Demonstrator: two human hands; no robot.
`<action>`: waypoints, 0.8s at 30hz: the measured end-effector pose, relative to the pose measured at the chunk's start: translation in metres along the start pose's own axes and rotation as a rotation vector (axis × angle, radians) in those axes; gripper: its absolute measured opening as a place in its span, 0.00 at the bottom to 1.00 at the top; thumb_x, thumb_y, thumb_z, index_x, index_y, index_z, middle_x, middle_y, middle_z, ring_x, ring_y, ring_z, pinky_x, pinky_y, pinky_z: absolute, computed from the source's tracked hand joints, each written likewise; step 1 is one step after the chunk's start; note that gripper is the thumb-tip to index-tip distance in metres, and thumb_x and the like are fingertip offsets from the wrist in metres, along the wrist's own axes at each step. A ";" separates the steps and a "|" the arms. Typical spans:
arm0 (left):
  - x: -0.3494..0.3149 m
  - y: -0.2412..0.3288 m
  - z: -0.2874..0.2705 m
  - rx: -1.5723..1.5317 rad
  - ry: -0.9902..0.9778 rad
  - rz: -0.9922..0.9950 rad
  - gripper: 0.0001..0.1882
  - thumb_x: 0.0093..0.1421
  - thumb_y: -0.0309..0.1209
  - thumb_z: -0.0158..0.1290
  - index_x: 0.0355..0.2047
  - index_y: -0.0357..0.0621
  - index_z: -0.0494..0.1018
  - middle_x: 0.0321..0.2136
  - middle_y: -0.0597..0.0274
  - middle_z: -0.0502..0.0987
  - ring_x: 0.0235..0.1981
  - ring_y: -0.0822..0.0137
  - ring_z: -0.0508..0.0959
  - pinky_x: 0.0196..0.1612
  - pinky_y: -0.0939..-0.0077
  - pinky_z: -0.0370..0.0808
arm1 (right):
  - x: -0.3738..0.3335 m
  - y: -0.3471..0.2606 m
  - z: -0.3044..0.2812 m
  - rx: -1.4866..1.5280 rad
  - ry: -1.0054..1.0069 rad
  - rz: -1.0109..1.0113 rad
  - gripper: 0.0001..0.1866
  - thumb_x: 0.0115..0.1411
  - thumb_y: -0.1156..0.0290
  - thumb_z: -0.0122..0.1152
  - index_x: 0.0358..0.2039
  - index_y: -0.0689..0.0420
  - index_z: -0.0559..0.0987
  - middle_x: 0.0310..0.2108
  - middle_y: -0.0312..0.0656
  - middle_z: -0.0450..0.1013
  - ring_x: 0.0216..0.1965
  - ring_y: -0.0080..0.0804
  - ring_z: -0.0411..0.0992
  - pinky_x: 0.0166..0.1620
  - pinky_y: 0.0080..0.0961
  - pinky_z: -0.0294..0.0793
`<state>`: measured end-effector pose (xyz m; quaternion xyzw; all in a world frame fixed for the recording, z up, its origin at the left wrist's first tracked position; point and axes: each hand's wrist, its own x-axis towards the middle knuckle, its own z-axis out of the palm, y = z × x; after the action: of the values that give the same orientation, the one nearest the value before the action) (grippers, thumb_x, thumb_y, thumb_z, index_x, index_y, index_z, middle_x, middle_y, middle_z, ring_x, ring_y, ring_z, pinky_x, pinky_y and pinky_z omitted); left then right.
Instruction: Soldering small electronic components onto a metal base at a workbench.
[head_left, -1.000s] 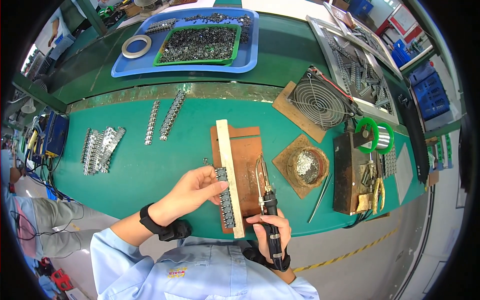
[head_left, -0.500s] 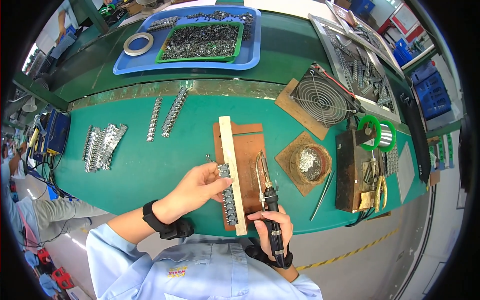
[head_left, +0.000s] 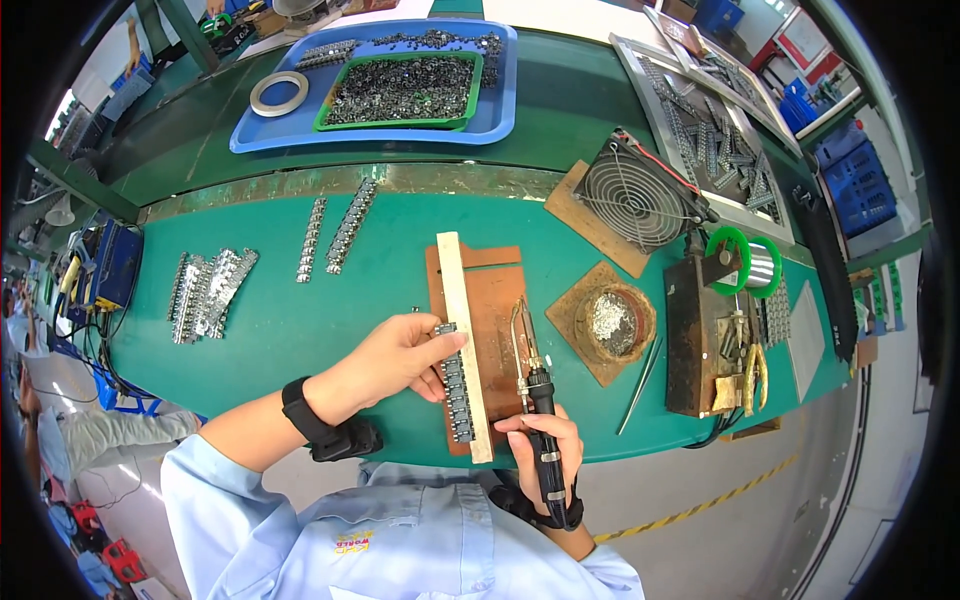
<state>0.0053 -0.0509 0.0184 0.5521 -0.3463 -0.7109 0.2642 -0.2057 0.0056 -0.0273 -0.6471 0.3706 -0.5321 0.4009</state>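
My left hand (head_left: 396,358) grips the upper end of a strip of small dark components (head_left: 456,400), thumb on top. The strip lies along the left side of a pale wooden bar (head_left: 451,268), which rests on a reddish-brown board (head_left: 503,370). In my right hand (head_left: 566,438) is a black-handled soldering iron (head_left: 542,395), fingers closed round its grip. A thin metal tube runs beside its tip. The tip points away from me over the board, apart from the strip.
Metallic strips (head_left: 212,295) lie at left, two more (head_left: 350,225) farther back. To the right are a fan (head_left: 640,192), a round pot (head_left: 614,325), tweezers (head_left: 640,385) and a solder reel (head_left: 727,262) on a metal block. A blue tray (head_left: 240,135) holds a green parts tray (head_left: 476,110).
My left thumb has shifted away from me along the strip, toward its far end. My right hand and the soldering iron keep nearly the same place. The whole view has shifted slightly.
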 end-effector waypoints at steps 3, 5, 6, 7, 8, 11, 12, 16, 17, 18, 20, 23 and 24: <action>-0.008 -0.005 0.004 0.063 0.009 -0.008 0.18 0.59 0.41 0.48 0.34 0.34 0.68 0.22 0.59 0.74 0.18 0.73 0.75 0.22 0.83 0.75 | -0.001 0.001 0.000 -0.001 0.002 0.009 0.13 0.48 0.83 0.59 0.35 0.61 0.69 0.25 0.44 0.75 0.29 0.32 0.70 0.34 0.24 0.69; -0.016 -0.010 0.008 0.188 -0.009 -0.054 0.18 0.58 0.41 0.49 0.32 0.33 0.68 0.22 0.58 0.74 0.19 0.72 0.76 0.23 0.82 0.75 | -0.002 0.001 0.000 0.002 0.008 0.014 0.13 0.48 0.83 0.59 0.35 0.61 0.69 0.25 0.44 0.75 0.29 0.32 0.70 0.34 0.24 0.69; -0.019 -0.012 0.010 0.189 -0.012 -0.057 0.18 0.58 0.41 0.49 0.32 0.33 0.68 0.22 0.58 0.74 0.19 0.72 0.76 0.23 0.82 0.75 | -0.002 0.000 0.001 0.006 0.011 0.018 0.13 0.48 0.83 0.59 0.35 0.61 0.69 0.25 0.44 0.75 0.29 0.32 0.70 0.33 0.24 0.69; -0.022 -0.014 0.013 0.171 -0.047 -0.092 0.19 0.58 0.41 0.49 0.32 0.33 0.68 0.22 0.58 0.74 0.19 0.72 0.76 0.23 0.82 0.75 | -0.002 -0.001 0.001 0.011 0.014 0.022 0.13 0.48 0.83 0.59 0.35 0.61 0.69 0.25 0.44 0.75 0.28 0.31 0.69 0.33 0.24 0.69; -0.025 -0.016 0.015 0.152 -0.083 -0.127 0.19 0.58 0.41 0.49 0.32 0.33 0.68 0.21 0.57 0.74 0.19 0.72 0.76 0.23 0.82 0.75 | -0.003 -0.001 0.001 0.010 0.015 0.026 0.13 0.48 0.83 0.59 0.35 0.61 0.69 0.25 0.44 0.75 0.28 0.31 0.69 0.33 0.24 0.69; -0.028 -0.014 0.020 0.137 -0.101 -0.152 0.20 0.58 0.42 0.50 0.32 0.32 0.68 0.21 0.57 0.74 0.20 0.71 0.76 0.23 0.81 0.75 | -0.001 -0.002 0.001 0.008 0.021 0.057 0.13 0.48 0.83 0.59 0.35 0.61 0.69 0.25 0.44 0.75 0.28 0.31 0.69 0.33 0.23 0.69; -0.028 -0.013 0.021 0.142 -0.085 -0.144 0.20 0.57 0.42 0.50 0.32 0.32 0.68 0.20 0.57 0.74 0.20 0.71 0.76 0.23 0.80 0.75 | -0.002 -0.002 0.001 0.007 0.019 0.055 0.13 0.48 0.83 0.59 0.35 0.61 0.69 0.25 0.44 0.75 0.28 0.31 0.69 0.33 0.23 0.69; -0.034 -0.015 0.022 0.147 -0.060 -0.159 0.20 0.57 0.43 0.50 0.30 0.32 0.69 0.20 0.57 0.75 0.20 0.70 0.76 0.23 0.80 0.75 | -0.007 0.000 0.002 0.005 0.052 0.067 0.13 0.48 0.83 0.59 0.35 0.61 0.69 0.25 0.43 0.75 0.28 0.30 0.69 0.33 0.22 0.69; -0.035 -0.017 0.022 0.146 -0.057 -0.174 0.20 0.57 0.43 0.50 0.30 0.32 0.69 0.20 0.57 0.75 0.20 0.70 0.76 0.23 0.80 0.75 | -0.006 -0.001 0.002 0.009 0.045 0.069 0.13 0.48 0.83 0.59 0.35 0.61 0.70 0.25 0.43 0.75 0.28 0.30 0.69 0.33 0.23 0.69; -0.037 -0.019 0.024 0.146 -0.058 -0.174 0.20 0.57 0.43 0.50 0.30 0.32 0.69 0.20 0.57 0.75 0.20 0.70 0.76 0.23 0.80 0.75 | -0.005 -0.001 0.002 0.012 0.039 0.071 0.13 0.48 0.83 0.59 0.35 0.61 0.70 0.25 0.43 0.75 0.28 0.30 0.69 0.33 0.23 0.69; -0.043 -0.024 0.028 0.230 -0.121 -0.126 0.21 0.58 0.43 0.49 0.28 0.32 0.70 0.19 0.58 0.75 0.19 0.72 0.76 0.23 0.81 0.74 | -0.004 -0.002 0.002 0.016 0.031 0.075 0.13 0.48 0.83 0.59 0.35 0.61 0.70 0.26 0.43 0.75 0.28 0.30 0.69 0.33 0.23 0.69; -0.045 -0.028 0.031 0.235 -0.156 -0.103 0.21 0.58 0.43 0.49 0.27 0.33 0.71 0.19 0.59 0.75 0.19 0.73 0.76 0.22 0.82 0.74 | -0.004 -0.003 0.003 0.016 0.018 0.039 0.13 0.48 0.83 0.59 0.35 0.61 0.70 0.27 0.43 0.75 0.28 0.31 0.69 0.33 0.24 0.70; -0.044 -0.030 0.032 0.200 -0.161 -0.104 0.21 0.58 0.43 0.48 0.27 0.33 0.71 0.19 0.59 0.75 0.19 0.73 0.76 0.22 0.82 0.74 | -0.004 -0.003 0.003 0.017 0.016 0.039 0.13 0.48 0.83 0.59 0.35 0.61 0.70 0.27 0.43 0.75 0.28 0.31 0.69 0.33 0.24 0.70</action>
<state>-0.0143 0.0075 0.0267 0.5340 -0.4063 -0.7278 0.1418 -0.2030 0.0107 -0.0264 -0.6322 0.3817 -0.5326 0.4135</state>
